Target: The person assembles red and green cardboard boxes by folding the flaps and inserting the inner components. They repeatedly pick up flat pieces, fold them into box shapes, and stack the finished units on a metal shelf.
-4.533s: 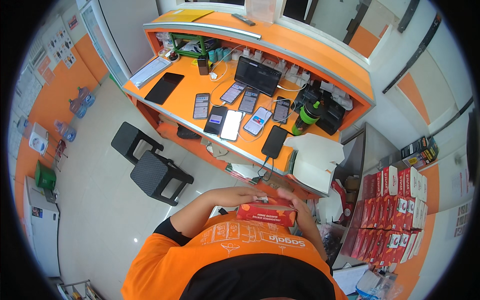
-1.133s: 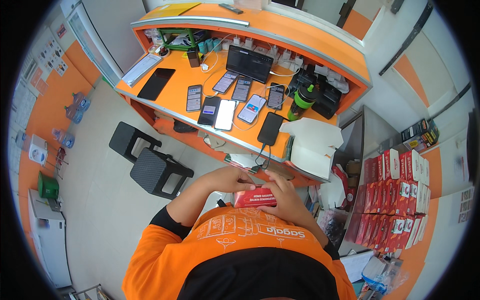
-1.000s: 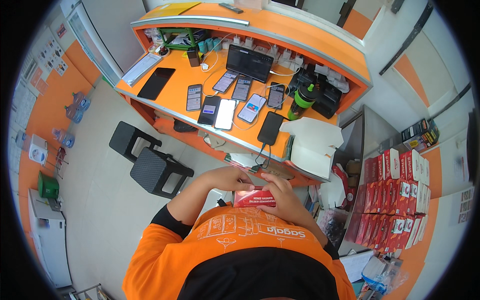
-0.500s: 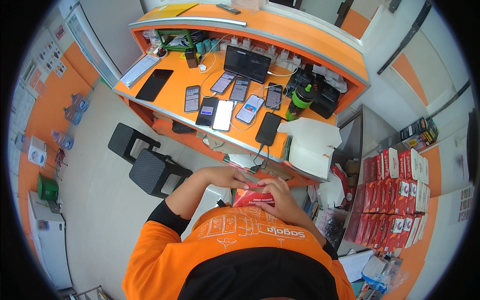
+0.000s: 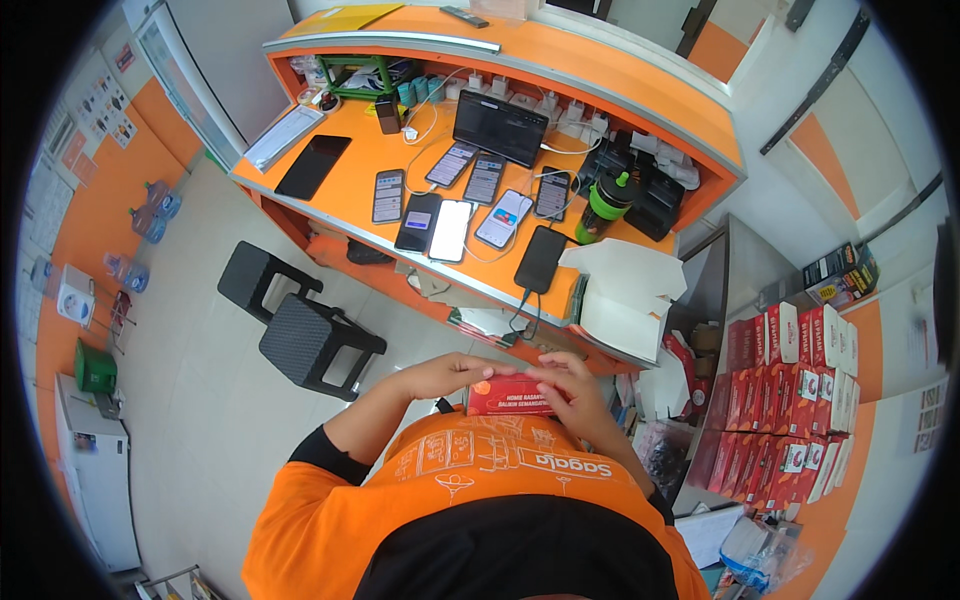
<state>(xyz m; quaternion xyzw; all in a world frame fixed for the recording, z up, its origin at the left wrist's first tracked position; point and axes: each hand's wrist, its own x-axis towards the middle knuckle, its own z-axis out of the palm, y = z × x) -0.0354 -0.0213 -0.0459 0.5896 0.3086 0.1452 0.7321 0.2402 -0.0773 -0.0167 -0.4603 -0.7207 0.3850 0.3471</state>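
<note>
A small red cardboard box (image 5: 503, 397) with white print sits close against the front of my orange shirt. My left hand (image 5: 455, 374) reaches over its top left edge, fingers stretched along the lid; its thumb is hard to make out. At the top right edge is my right hand (image 5: 566, 385), its thumb near the front face and its bent fingers over the lid. Both hands hold the box between them. The lid appears closed, and the underside is out of sight.
Ahead stands an orange desk (image 5: 345, 205) with several phones, a tablet (image 5: 313, 167), a laptop (image 5: 499, 129) and a green-black bottle (image 5: 605, 205). An opened white carton (image 5: 625, 290) lies at its right corner. Stacked red boxes (image 5: 780, 400) stand right; black stools (image 5: 315, 345) left.
The box's top has flattened down and its front now faces up more squarely. My left fingers have spread along the lid, and my right thumb has lifted from the lower front face.
</note>
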